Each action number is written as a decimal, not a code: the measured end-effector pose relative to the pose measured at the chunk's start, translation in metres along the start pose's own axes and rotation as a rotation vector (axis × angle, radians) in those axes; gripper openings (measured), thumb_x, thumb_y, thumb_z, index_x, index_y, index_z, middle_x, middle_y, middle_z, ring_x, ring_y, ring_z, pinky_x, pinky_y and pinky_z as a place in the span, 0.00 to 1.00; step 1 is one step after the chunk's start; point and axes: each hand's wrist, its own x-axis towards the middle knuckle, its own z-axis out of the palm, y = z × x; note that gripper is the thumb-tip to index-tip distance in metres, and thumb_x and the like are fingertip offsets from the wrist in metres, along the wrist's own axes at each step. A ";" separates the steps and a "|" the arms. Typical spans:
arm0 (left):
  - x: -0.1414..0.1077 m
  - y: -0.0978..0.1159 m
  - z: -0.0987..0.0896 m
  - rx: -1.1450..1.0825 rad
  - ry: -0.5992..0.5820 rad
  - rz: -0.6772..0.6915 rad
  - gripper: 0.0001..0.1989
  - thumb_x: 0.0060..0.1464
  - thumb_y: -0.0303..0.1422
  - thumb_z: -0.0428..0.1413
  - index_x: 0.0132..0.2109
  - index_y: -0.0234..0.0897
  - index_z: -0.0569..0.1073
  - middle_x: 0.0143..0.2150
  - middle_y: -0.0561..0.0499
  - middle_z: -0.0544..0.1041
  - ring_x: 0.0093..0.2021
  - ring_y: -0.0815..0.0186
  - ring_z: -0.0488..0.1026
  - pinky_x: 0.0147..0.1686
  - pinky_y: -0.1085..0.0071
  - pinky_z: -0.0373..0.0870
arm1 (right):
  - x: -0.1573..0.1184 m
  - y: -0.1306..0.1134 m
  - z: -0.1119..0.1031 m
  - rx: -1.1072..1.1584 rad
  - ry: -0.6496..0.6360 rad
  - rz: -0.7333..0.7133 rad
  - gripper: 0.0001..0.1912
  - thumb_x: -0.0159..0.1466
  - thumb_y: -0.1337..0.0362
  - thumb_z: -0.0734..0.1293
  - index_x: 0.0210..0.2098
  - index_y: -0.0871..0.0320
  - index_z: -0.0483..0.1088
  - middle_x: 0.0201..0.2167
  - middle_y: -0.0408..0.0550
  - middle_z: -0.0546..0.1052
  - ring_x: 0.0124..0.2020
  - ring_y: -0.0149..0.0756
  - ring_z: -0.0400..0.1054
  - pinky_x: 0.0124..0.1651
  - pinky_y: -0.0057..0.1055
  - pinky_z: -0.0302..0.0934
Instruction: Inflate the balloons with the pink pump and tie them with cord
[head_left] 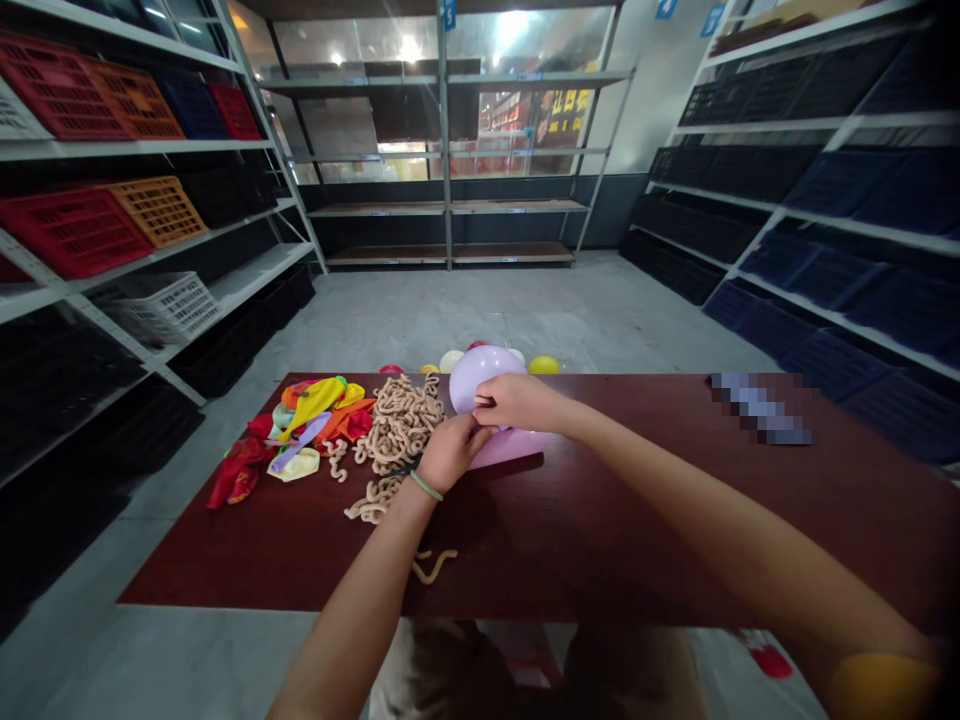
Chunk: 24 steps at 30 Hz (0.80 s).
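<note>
An inflated light purple balloon (480,372) is near the far edge of the table, just beyond my hands. My right hand (517,403) is closed at the balloon's near side, its fingers curled in a pinch. Close below it, the fingertips of my left hand (448,455) pinch at the same spot, where the balloon's neck is mostly hidden by fingers. Under both hands lies a smooth pink-purple object (514,446), partly covered, its kind unclear. A pile of tan curly strands (405,420) sits left of my hands, with a dark thin item (401,470) by my left wrist.
Uninflated balloons (315,405) in many colours lie at the table's left. A few curly strands (435,568) rest near the front edge. Past the dark red table (637,520), inflated balloons (544,365) show on the floor. A blurred item (761,405) lies right. Shelves with crates surround.
</note>
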 end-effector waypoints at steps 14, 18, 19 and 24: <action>0.002 -0.001 -0.001 -0.454 -0.028 -0.213 0.24 0.66 0.48 0.44 0.34 0.35 0.75 0.24 0.52 0.73 0.22 0.69 0.68 0.27 0.73 0.65 | -0.016 0.033 0.011 0.245 0.217 -0.123 0.12 0.67 0.69 0.59 0.39 0.56 0.75 0.38 0.46 0.78 0.35 0.32 0.70 0.39 0.29 0.61; 0.005 0.002 -0.004 -0.584 0.009 -0.297 0.24 0.64 0.50 0.47 0.36 0.34 0.76 0.25 0.52 0.74 0.23 0.70 0.69 0.27 0.73 0.66 | -0.023 0.036 0.033 0.026 0.517 -0.172 0.14 0.70 0.67 0.56 0.40 0.57 0.74 0.38 0.50 0.76 0.43 0.39 0.68 0.48 0.36 0.61; 0.006 0.002 -0.005 -0.613 0.022 -0.320 0.24 0.63 0.50 0.48 0.36 0.34 0.77 0.26 0.52 0.75 0.23 0.70 0.69 0.27 0.73 0.66 | -0.025 0.035 0.039 0.002 0.581 -0.163 0.15 0.70 0.67 0.55 0.40 0.57 0.73 0.38 0.50 0.75 0.43 0.40 0.67 0.48 0.37 0.61; 0.010 0.004 -0.011 -0.772 0.060 -0.443 0.23 0.57 0.51 0.55 0.36 0.33 0.77 0.26 0.51 0.76 0.22 0.71 0.70 0.26 0.74 0.66 | -0.035 0.030 0.062 0.091 0.790 -0.152 0.11 0.69 0.68 0.57 0.42 0.56 0.71 0.39 0.51 0.74 0.43 0.41 0.66 0.49 0.37 0.62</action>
